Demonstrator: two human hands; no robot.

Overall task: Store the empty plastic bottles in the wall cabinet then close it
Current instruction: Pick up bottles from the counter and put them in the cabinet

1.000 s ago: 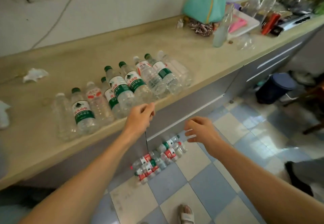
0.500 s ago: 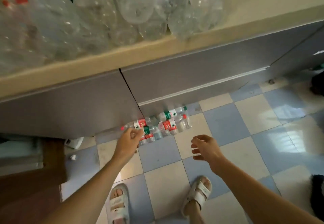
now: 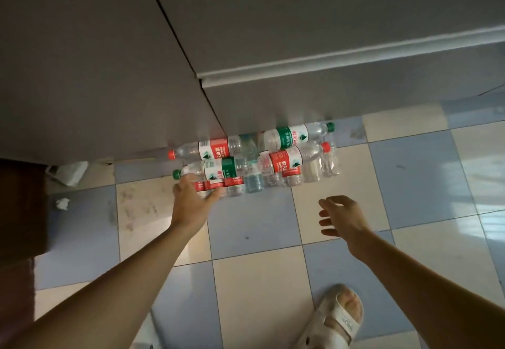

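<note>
A floor of blue and cream checkered tiles (image 3: 254, 228) is seen from above, with grey cabinet doors (image 3: 273, 15) filling the top half, a pale handle strip (image 3: 341, 56) running across the right one. The empty plastic bottles (image 3: 254, 157) are stacked on the floor in a pile pushed right up against the cabinet base, some lying on their sides with red or green labels and caps. The left hand (image 3: 192, 198) is stretched out to the pile's left end, fingers spread and touching the near bottles, nothing actually gripped yet. The right hand (image 3: 341, 219) is held above the tiles near the pile, fingers loosely curled, holding nothing. A sandalled foot (image 3: 336, 318) is cut off at the bottom. Crumpled white scraps (image 3: 68, 171) are lying left of the pile; something brown at the left edge can't be made out.
</note>
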